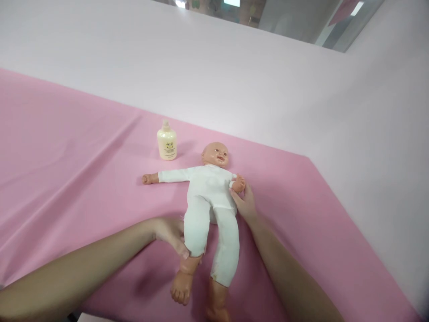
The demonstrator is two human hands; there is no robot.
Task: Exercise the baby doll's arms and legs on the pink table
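A baby doll (211, 190) with a white cloth body lies on its back on the pink cloth (110, 179), its head toward the wall. My left hand (171, 233) is closed round the doll's lower leg, just above the bare foot; that leg appears lifted a little, and some of my fingers are hidden behind it. At the doll's other side, my right hand (245, 200) grips its arm near the small fist, with the thumb on the near side. The doll's other arm stretches out sideways on the cloth.
A pale yellow bottle (167, 142) with a printed label stands upright beyond the doll's outstretched arm. Behind the cloth rises a white wall (201, 76), with a window (288, 22) at the top. Another pale wall borders the right side.
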